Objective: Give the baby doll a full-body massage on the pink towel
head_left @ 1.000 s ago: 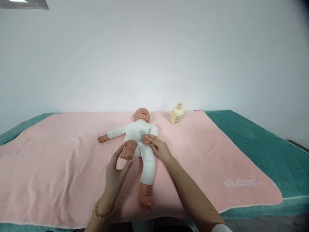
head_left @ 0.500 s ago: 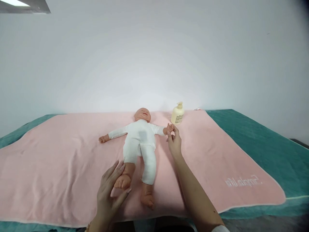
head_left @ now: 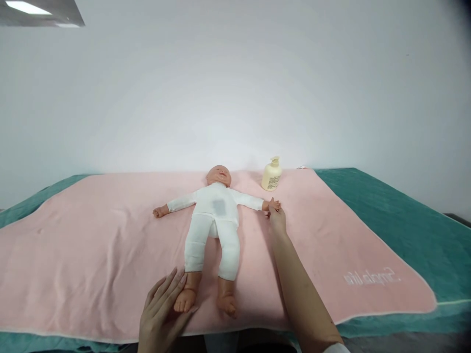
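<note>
A: What is the right hand (head_left: 278,221) holding?
B: Its thumb and fingers are closed on the small hand of the doll (head_left: 217,218), right of the frame's centre.
A: And the left hand (head_left: 159,311)?
B: Lower left of centre, not clenched. Its long fingers lie against the doll's ankle and foot, with the thumb reaching below the toes.
A: Where does the doll itself lie?
B: On its back in the middle of the frame, head toward the top, both arms spread, legs pointing down. Its body is white, with a grey patch on the front.
A: What's near it?
B: A cream pump bottle (head_left: 271,177), upright, just above the gripped small hand in the frame.
A: Underneath?
B: A pink blanket (head_left: 103,235), with mirrored white lettering (head_left: 371,277) at lower right. Green cloth (head_left: 401,225) shows around its edges.
A: Farther off?
B: A pale wall (head_left: 235,88) fills the upper frame; a lit panel (head_left: 27,7) sits upper left.
</note>
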`<state>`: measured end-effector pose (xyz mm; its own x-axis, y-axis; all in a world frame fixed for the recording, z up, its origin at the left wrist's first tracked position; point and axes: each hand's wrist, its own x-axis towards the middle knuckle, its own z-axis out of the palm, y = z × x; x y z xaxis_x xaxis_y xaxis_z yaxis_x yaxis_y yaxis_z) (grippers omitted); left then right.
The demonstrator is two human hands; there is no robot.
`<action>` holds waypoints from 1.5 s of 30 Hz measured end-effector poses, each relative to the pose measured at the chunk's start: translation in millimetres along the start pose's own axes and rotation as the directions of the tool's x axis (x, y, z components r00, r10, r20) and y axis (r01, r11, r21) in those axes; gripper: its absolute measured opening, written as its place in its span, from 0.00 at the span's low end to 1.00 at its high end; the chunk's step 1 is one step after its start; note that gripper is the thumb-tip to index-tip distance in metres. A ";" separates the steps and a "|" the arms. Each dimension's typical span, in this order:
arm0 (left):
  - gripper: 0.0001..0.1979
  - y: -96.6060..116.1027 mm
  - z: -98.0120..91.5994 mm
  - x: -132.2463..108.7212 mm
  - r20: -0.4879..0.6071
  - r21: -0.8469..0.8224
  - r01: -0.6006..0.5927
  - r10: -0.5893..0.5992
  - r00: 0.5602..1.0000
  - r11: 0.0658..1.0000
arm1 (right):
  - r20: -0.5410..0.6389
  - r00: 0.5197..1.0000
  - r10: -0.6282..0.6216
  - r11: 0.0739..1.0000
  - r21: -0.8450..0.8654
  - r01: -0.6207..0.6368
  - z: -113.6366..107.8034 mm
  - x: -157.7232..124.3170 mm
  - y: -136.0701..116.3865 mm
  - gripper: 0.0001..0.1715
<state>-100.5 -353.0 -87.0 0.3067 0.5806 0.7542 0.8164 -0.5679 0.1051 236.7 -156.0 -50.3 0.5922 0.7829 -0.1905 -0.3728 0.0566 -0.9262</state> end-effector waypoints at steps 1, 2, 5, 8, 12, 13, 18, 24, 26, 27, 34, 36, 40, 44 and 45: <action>0.28 -0.3 -0.1 -0.4 0.004 0.007 -0.024 0.024 1.000 1.000 | -0.008 1.000 0.015 1.000 0.022 -0.015 -0.2 0.9 -0.2 0.08; 0.27 -0.3 -0.5 -0.6 0.010 0.013 -0.048 0.048 0.999 0.999 | -0.019 0.999 0.029 0.999 0.046 -0.028 -0.2 1.2 -1.0 0.10; 0.24 0.4 -1.7 -1.2 0.020 0.022 -0.094 0.093 0.995 0.995 | -0.051 0.997 0.066 0.992 0.114 -0.060 0.0 -0.1 -5.0 0.14; 0.25 1.0 -1.9 -2.2 0.021 0.019 -0.088 0.088 0.996 0.996 | -0.062 0.994 0.091 0.984 0.159 -0.080 0.5 -2.3 -7.9 0.14; 0.27 1.3 -0.8 -3.0 0.025 0.010 -0.080 0.080 0.996 0.997 | -0.060 0.994 0.086 0.979 0.192 -0.073 1.0 -3.3 -7.2 0.13; 0.28 1.4 -0.5 -3.2 0.022 0.007 -0.078 0.078 0.997 0.997 | -0.057 0.996 0.075 0.979 0.196 -0.063 1.1 -3.2 -6.7 0.12; 0.32 4.1 1.6 -1.5 -0.003 -0.006 -0.050 0.050 0.999 0.999 | -0.013 1.000 -0.025 0.983 0.180 0.027 4.4 -9.1 -8.0 0.14; 0.32 11.6 4.6 18.7 -0.027 -0.057 -0.051 0.049 0.998 0.997 | 0.234 0.857 -0.460 0.883 0.021 0.469 17.1 -40.9 -9.3 0.30; 0.32 12.9 5.3 29.1 -0.051 -0.075 -0.047 0.043 0.998 0.996 | 0.362 0.778 -0.514 0.828 -0.025 0.559 20.7 -49.5 -5.0 0.28; 0.32 12.9 5.7 34.3 -0.064 -0.087 -0.038 0.032 0.997 0.995 | 0.428 0.719 -0.548 0.785 -0.035 0.619 21.9 -52.4 -2.2 0.27; 0.35 -2.5 14.6 66.4 -0.058 -0.231 0.098 -0.114 0.992 0.968 | 0.750 0.312 -0.583 0.490 0.018 0.872 26.1 -63.1 13.2 0.25; 0.36 -7.5 17.7 75.7 -0.047 -0.267 0.130 -0.148 0.988 0.955 | 0.784 0.266 -0.561 0.462 0.031 0.886 27.3 -65.4 15.2 0.26; 0.34 -11.6 23.6 94.5 0.008 -0.335 0.162 -0.169 0.986 0.928 | 0.819 0.212 -0.533 0.411 0.032 0.911 28.3 -65.5 17.5 0.29; 0.33 -12.5 30.4 107.3 0.031 -0.341 0.144 -0.142 0.989 0.929 | 0.846 0.193 -0.498 0.402 0.028 0.915 28.1 -63.1 17.8 0.28; 0.33 -13.0 31.8 109.0 0.030 -0.338 0.143 -0.141 0.990 0.930 | 0.852 0.193 -0.487 0.401 0.022 0.916 28.1 -62.8 17.7 0.28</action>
<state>-62.1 -263.8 -26.8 0.2029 0.6720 0.7122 0.6380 -0.6424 0.4245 172.9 -186.8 -45.5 -0.3127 0.6512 0.6915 0.3769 0.7533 -0.5390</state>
